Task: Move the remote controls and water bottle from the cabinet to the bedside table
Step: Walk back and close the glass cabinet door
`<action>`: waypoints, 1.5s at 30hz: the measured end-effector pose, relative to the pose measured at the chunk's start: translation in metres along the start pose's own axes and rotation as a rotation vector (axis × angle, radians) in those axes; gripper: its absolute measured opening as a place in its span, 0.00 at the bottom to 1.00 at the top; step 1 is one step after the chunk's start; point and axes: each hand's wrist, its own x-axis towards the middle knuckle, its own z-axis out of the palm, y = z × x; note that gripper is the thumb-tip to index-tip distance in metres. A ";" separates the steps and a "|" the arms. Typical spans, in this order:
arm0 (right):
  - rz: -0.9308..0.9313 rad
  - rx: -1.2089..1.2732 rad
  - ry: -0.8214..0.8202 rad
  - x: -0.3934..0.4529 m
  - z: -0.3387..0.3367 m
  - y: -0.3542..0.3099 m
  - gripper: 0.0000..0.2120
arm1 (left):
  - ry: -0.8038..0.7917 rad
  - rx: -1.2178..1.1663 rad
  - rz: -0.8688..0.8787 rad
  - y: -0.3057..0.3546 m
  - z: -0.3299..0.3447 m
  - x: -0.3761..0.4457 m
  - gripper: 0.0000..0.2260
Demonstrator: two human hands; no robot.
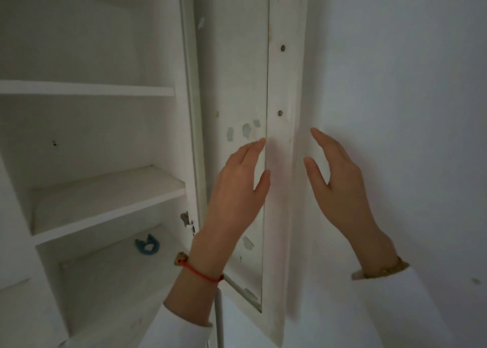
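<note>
A white cabinet [105, 184] fills the left half of the view, with bare shelves showing. Its door [237, 84] stands swung out, edge toward me. My left hand [237, 189] is raised in front of the door's inner face, fingers apart and holding nothing; a red string bracelet is on that wrist. My right hand [340, 187] hovers to the right of the door edge, near the wall, also spread and holding nothing. No remote control or water bottle appears in view.
A small blue ring-shaped object [147, 245] lies on a lower shelf. A metal hinge [187, 220] sits on the door frame. A plain white wall [408, 84] takes up the right side. A thin white pole [219, 318] rises at the bottom.
</note>
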 end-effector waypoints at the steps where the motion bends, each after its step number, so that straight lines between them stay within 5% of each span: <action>1: 0.005 0.004 -0.014 0.004 0.004 0.002 0.22 | -0.005 0.001 -0.013 0.000 0.004 0.001 0.24; 23: -0.114 0.150 0.042 0.017 0.034 0.004 0.23 | 0.009 -0.045 0.026 -0.011 0.036 -0.013 0.37; 45: -0.361 0.420 0.083 -0.009 0.102 -0.086 0.24 | 0.100 -0.068 0.076 -0.053 -0.056 -0.079 0.33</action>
